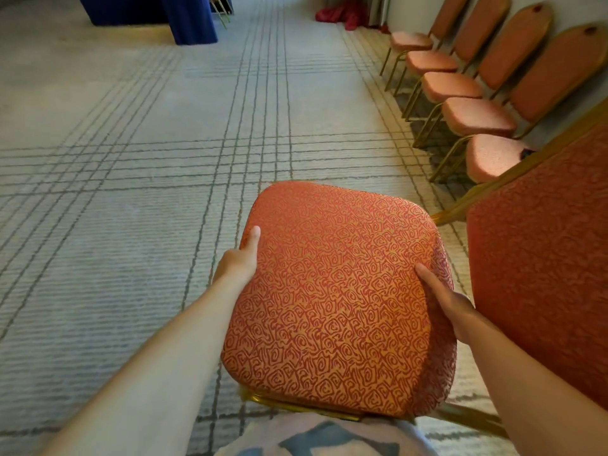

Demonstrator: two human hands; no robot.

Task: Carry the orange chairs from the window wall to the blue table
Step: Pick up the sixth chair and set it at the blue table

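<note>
The chair [335, 297] is held close in front of the person, above the carpet [115, 159], with its back [539, 258] off to the right. The left hand [238, 260] grips the seat's left edge and the right hand [450, 304] grips its right edge. Both thumbs lie on top, and the fingers are tucked out of sight beneath. More chairs [477, 116] line the wall on the right. The blue worktop [148, 8] stands far off, ahead and to the left.
</note>
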